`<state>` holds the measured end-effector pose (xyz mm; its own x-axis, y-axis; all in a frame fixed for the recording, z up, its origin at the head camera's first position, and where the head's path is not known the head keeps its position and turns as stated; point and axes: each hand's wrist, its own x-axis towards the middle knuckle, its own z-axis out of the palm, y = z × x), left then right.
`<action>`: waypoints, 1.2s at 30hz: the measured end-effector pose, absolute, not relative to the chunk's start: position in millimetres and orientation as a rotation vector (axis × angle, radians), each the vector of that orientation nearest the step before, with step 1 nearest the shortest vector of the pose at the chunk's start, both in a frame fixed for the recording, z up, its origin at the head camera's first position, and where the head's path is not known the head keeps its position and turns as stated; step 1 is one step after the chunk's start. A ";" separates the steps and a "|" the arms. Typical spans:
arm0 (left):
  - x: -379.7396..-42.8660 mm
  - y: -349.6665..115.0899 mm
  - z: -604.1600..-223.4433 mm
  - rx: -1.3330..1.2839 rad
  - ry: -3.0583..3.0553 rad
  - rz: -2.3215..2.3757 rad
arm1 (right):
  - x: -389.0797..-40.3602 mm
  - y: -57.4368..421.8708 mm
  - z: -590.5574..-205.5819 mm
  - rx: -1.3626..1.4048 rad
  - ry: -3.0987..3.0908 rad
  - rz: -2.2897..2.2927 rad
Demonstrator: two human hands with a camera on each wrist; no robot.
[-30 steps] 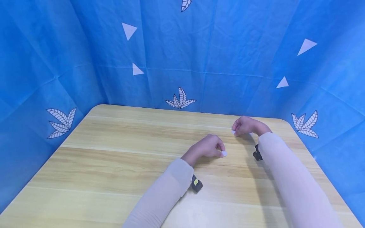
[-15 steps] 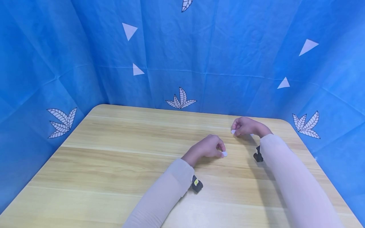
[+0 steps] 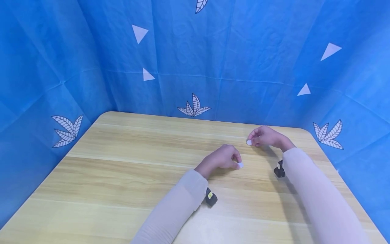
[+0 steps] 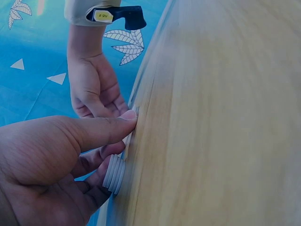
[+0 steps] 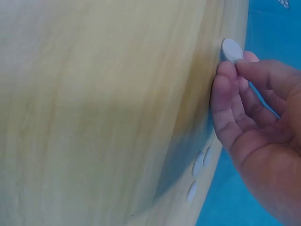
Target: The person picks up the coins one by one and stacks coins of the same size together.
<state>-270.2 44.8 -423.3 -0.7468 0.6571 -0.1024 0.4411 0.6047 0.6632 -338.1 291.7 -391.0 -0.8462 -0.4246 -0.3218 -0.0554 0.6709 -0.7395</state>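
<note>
In the left wrist view, a short stack of thin white round discs (image 4: 114,174) sits on the wooden table against the curled fingers of my left hand (image 3: 223,157), its thumb reaching forward above. The head view shows only a white edge of the stack (image 3: 240,165) at the fingertips. Farther back and to the right, my right hand (image 3: 266,137) pinches one white disc (image 5: 233,50) between thumb and fingers, close to the tabletop. Three more white discs (image 5: 197,165) lie flat on the table beside that hand in the right wrist view; in the head view they are hidden.
The pale wood-grain table (image 3: 115,176) has rounded back corners. Blue curtains (image 3: 189,51) with white triangles and leaf prints hang behind and on both sides. Black camera mounts (image 3: 211,197) are strapped at both wrists, below light sleeves.
My right hand has shifted slightly right and nearer, showing more of its disc. The disc behind its wrist has gone out of sight. The left hand stays almost still.
</note>
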 end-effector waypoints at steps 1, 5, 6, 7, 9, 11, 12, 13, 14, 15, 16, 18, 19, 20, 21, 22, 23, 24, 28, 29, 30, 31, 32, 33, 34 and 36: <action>-270.4 44.7 -423.7 0.885 2.497 0.899 | -337.4 292.0 -391.3 -0.370 2.411 -1.045; -270.6 44.2 -424.5 0.885 2.496 0.904 | -335.3 294.2 -393.0 -0.384 2.414 -1.042; -270.5 44.2 -424.7 0.887 2.498 0.903 | -334.7 294.6 -393.3 -0.389 2.417 -1.040; -270.3 44.2 -424.7 0.882 2.497 0.904 | -334.0 294.8 -393.5 -0.395 2.418 -1.043; -269.8 44.2 -424.6 0.881 2.497 0.905 | -332.0 295.1 -392.6 -0.409 2.422 -1.043; -269.3 44.5 -424.7 0.876 2.497 0.905 | -329.5 294.7 -391.2 -0.420 2.424 -1.043; -268.9 44.4 -424.4 0.876 2.497 0.905 | -327.8 294.1 -389.9 -0.425 2.425 -1.043; -268.7 44.3 -424.1 0.875 2.495 0.906 | -326.3 293.6 -388.8 -0.435 2.426 -1.042; -268.9 44.4 -424.1 0.879 2.497 0.904 | -324.5 292.8 -387.2 -0.445 2.430 -1.040; -269.0 44.5 -424.0 0.881 2.497 0.902 | -322.9 292.0 -385.8 -0.458 2.432 -1.037; -269.1 44.7 -424.1 0.881 2.497 0.902 | -321.3 291.1 -384.5 -0.470 2.433 -1.036; -269.5 44.4 -424.0 0.880 2.497 0.902 | -318.6 289.9 -382.1 -0.491 2.436 -1.035; -269.7 44.2 -424.1 0.881 2.498 0.901 | -317.6 289.7 -381.2 -0.510 2.437 -1.035; -269.8 44.0 -424.0 0.882 2.499 0.900 | -316.7 289.4 -380.3 -0.518 2.439 -1.037; -269.8 43.6 -423.8 0.883 2.500 0.899 | -316.0 289.6 -379.8 -0.521 2.438 -1.041; -269.7 43.6 -423.9 0.883 2.501 0.897 | -315.3 290.1 -380.0 -0.523 2.437 -1.047; -269.7 43.4 -423.8 0.885 2.501 0.897 | -314.6 290.9 -380.1 -0.527 2.435 -1.053; -269.5 43.4 -423.6 0.886 2.501 0.895 | -313.8 291.6 -380.3 -0.530 2.434 -1.059; -269.2 43.1 -422.7 0.889 2.497 0.897 | -309.1 292.0 -380.9 -0.538 2.416 -1.078; -269.2 43.1 -422.5 0.890 2.496 0.898 | -307.6 291.5 -380.9 -0.538 2.409 -1.082; -269.1 43.1 -422.2 0.892 2.497 0.897 | -306.0 291.1 -381.2 -0.541 2.403 -1.084; -269.2 43.0 -422.1 0.892 2.497 0.897 | -304.2 290.2 -381.4 -0.542 2.394 -1.088; -269.2 43.0 -422.0 0.893 2.498 0.898 | -302.5 289.4 -381.8 -0.547 2.387 -1.090; -269.2 43.3 -422.1 0.894 2.500 0.895 | -300.7 288.7 -382.2 -0.554 2.380 -1.091; -269.1 43.4 -422.0 0.894 2.501 0.895 | -298.8 287.9 -382.5 -0.567 2.374 -1.089; -268.7 43.6 -421.5 0.895 2.503 0.894 | -294.5 285.6 -383.3 -0.579 2.357 -1.083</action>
<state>-268.7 43.6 -421.5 -0.7457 0.6591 -0.0975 0.4481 0.6045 0.6587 -294.5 285.6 -383.3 -0.7960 -0.5535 -0.2450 -0.1745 0.5975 -0.7827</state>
